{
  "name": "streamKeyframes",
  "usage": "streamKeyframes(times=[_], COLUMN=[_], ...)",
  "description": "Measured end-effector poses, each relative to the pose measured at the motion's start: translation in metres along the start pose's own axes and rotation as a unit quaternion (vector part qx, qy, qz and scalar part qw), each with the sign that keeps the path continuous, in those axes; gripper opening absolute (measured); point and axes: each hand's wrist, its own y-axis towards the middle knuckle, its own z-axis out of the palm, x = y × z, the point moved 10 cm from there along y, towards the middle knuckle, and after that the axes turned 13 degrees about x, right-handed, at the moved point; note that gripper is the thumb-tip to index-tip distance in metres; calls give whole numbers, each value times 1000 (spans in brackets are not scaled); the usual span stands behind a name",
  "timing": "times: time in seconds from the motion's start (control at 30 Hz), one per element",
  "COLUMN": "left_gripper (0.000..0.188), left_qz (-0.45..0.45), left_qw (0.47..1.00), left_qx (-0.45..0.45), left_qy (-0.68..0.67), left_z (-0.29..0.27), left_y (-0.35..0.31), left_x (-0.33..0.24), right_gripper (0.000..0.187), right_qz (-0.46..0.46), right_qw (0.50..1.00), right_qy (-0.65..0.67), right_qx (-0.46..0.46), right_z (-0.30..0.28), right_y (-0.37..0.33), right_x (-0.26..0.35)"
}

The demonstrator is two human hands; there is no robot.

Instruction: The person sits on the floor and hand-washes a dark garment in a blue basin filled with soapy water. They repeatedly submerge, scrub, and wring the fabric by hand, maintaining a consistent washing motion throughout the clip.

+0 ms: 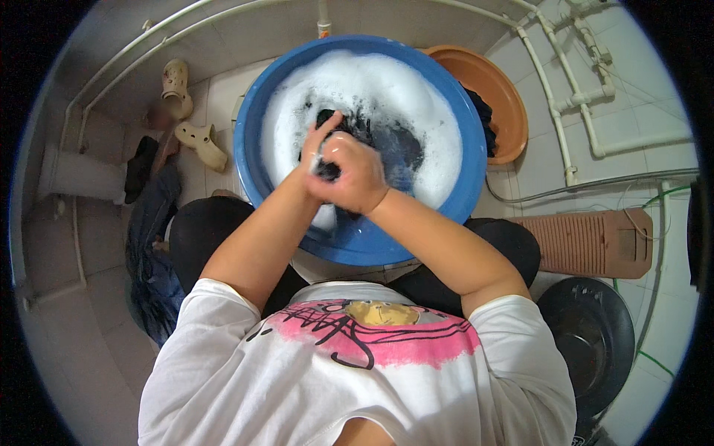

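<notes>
A large blue basin full of white suds and dark water stands between my knees. Over its near half my two hands are pressed together around a wet black garment. My right hand is curled closed over the cloth, slightly blurred. Against it lies my left hand, gripping the same cloth, with a finger or two reaching up past it. More dark fabric shows behind the fingers and under the water. Which kind of garment it is, I cannot tell.
An orange basin holding dark clothes stands behind the blue one at right. A brown washboard and a black basin lie near my right knee. At left are cream clogs and dark blue clothing. White pipes run along the walls.
</notes>
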Motion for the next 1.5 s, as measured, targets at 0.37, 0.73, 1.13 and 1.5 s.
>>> streamKeyframes(times=[0.37,0.73,1.13,1.5], left_gripper=[26,38,60,21], left_qz=[10,-282,-94,0], left_qw=[998,637,635,926], left_qx=[-7,439,-144,181], left_qy=[58,568,753,331], left_z=[17,131,12,112], left_y=[-20,-85,-14,-25], left_x=[-6,66,-41,-48], right_gripper=[16,31,42,31], right_qz=[104,426,280,213], right_qw=[994,851,840,964], right_qy=[30,-55,-72,-120], right_qx=[-8,304,459,109], right_z=[-3,-33,41,-37], right_y=[0,-42,-49,-18], right_x=[-6,-216,-164,-169])
